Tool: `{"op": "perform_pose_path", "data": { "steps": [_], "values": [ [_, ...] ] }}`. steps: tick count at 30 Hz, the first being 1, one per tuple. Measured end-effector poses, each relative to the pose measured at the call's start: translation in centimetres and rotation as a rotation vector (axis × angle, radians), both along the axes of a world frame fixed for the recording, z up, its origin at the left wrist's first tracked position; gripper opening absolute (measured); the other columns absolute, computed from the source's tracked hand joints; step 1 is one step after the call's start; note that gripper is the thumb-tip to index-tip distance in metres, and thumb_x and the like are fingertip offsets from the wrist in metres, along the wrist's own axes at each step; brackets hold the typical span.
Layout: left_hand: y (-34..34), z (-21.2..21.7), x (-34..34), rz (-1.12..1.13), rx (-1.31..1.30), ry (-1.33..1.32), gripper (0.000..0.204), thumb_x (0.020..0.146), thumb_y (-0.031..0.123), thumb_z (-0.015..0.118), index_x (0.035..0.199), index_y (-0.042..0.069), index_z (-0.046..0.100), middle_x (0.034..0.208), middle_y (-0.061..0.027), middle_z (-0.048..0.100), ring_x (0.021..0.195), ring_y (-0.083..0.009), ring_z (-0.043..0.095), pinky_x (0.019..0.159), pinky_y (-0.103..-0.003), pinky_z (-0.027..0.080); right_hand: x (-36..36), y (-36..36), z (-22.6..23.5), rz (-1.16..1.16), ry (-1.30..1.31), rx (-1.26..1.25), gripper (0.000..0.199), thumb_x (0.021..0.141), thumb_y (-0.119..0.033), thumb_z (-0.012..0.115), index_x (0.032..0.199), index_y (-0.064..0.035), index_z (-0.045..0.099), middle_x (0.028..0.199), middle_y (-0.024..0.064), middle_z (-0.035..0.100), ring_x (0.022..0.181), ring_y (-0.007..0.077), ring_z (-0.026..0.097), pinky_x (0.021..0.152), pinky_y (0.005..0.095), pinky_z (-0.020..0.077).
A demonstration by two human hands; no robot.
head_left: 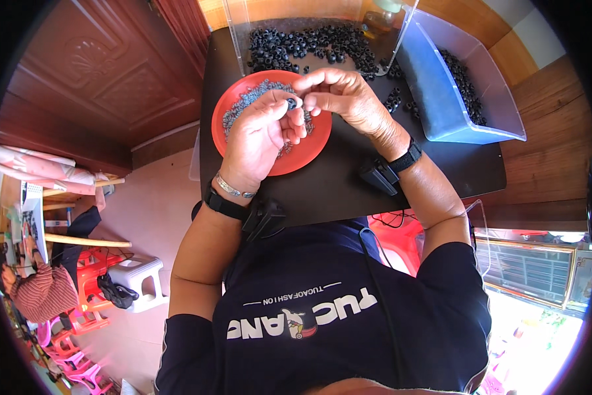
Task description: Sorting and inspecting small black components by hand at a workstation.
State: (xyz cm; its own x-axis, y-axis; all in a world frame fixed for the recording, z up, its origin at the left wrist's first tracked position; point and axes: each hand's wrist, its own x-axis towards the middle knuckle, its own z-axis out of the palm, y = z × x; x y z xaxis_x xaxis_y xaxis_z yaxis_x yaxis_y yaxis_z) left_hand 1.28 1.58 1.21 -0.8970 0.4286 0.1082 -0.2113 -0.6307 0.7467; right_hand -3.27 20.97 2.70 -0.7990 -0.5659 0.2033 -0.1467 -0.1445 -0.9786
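My left hand (pixel 256 135) is closed above a round orange-red bowl (pixel 312 148), pinching a small black cap-like part (pixel 292 103) between thumb and forefinger. Its other fingers curl toward the palm. My right hand (pixel 348 99) comes in from the right, with thumb and forefinger bent together close to the black part. Whatever its fingertips hold is too small to make out. Many small grey metal-looking pieces (pixel 238 113) lie in the bowl beneath both hands.
Behind the bowl, a heap of black round parts (pixel 296 46) lies by clear plastic panels (pixel 240 39). A translucent blue bin (pixel 434 99) with more black parts stands at the right on the dark table (pixel 309 201). Stools (pixel 138 280) and a person (pixel 42 289) are at the left.
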Motion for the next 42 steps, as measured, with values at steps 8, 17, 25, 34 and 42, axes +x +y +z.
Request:
{"op": "perform_pose_path", "data": {
  "steps": [8,17,25,34,42],
  "values": [
    [0.2,-0.2,0.0,-0.015,0.007,-0.044,0.018,0.094,0.018,0.047,0.098,0.003,0.056,0.085,-0.0055,0.06,0.074,-0.0155,0.059,0.066,-0.025,0.045,0.2,-1.0,-1.0,-0.165,0.144,-0.019,0.021,0.09,-0.009,0.062,0.11,-0.0041,0.067,0.096,0.0036,0.067,0.087,0.01,0.06,0.083,0.0264,0.0484],
    [0.3,-0.3,0.0,-0.005,0.01,-0.022,0.019,0.094,0.018,0.047,0.099,0.002,0.056,0.086,-0.0059,0.06,0.076,-0.016,0.059,0.069,-0.026,0.046,0.4,-0.4,0.1,-0.07,0.053,0.071,0.02,0.086,-0.001,0.063,0.106,-0.0011,0.065,0.094,0.0047,0.068,0.091,0.0101,0.062,0.086,0.0264,0.049],
    [0.2,-0.3,-0.1,-0.046,0.043,-0.026,0.02,0.094,0.018,0.048,0.1,0.002,0.056,0.086,-0.0062,0.059,0.076,-0.0175,0.059,0.069,-0.027,0.047,-0.5,0.0,-0.5,-0.011,-0.121,-0.141,0.022,0.085,-0.007,0.067,0.105,-0.0002,0.065,0.092,0.0069,0.068,0.081,0.0124,0.061,0.076,0.0265,0.0495],
    [0.5,-0.5,-0.1,-0.125,0.112,-0.085,0.021,0.093,0.019,0.048,0.101,0.002,0.056,0.086,-0.0068,0.059,0.075,-0.0191,0.06,0.068,-0.027,0.047,-0.4,0.0,-1.0,0.052,-0.251,-0.203,0.019,0.085,-0.009,0.067,0.102,-0.0003,0.066,0.09,0.0076,0.068,0.083,0.015,0.062,0.081,0.0305,0.0488],
    [0.6,-0.3,0.1,-0.159,0.085,-0.036,0.022,0.094,0.023,0.047,0.099,0.003,0.056,0.082,-0.0063,0.057,0.072,-0.0193,0.059,0.067,-0.028,0.047,-0.6,0.1,-1.5,0.165,-0.258,-0.293,0.018,0.085,-0.01,0.066,0.101,-0.0022,0.066,0.105,0.0112,0.063,0.091,0.0191,0.062,0.088,0.0353,0.0463]
  ]
}}
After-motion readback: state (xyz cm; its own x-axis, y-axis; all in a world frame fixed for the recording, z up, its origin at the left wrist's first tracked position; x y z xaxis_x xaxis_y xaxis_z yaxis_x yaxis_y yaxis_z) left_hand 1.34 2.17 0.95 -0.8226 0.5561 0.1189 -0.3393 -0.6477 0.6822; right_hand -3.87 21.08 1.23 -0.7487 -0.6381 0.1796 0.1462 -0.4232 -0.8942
